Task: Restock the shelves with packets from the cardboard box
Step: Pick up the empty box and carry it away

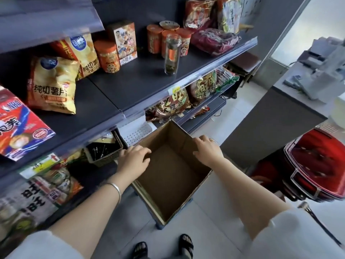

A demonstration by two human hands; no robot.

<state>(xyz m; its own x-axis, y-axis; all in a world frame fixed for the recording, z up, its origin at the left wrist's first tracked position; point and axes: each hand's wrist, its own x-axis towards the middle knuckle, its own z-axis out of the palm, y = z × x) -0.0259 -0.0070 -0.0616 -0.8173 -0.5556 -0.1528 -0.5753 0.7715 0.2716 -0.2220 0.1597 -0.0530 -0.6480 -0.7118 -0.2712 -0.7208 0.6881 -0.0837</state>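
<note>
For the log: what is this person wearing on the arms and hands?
Pale, loose sleeves end above the elbows, forearms bare. A thin silver bangle sits on the left wrist. Neither the left hand nor the right hand is gloved; the right may carry a ring.

Bright daylight from glazed panel upper right; soft shadow under shelves; wide-angle bending, edge blur.

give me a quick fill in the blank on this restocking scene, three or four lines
The cardboard box has nothing inside; it is ____.
The left hand and right hand both grip the rim of the ____.
A silver bracelet circles the ____ wrist.
The stacked baskets beside the box are ____.
Missing words: empty; box; left; red.
</note>
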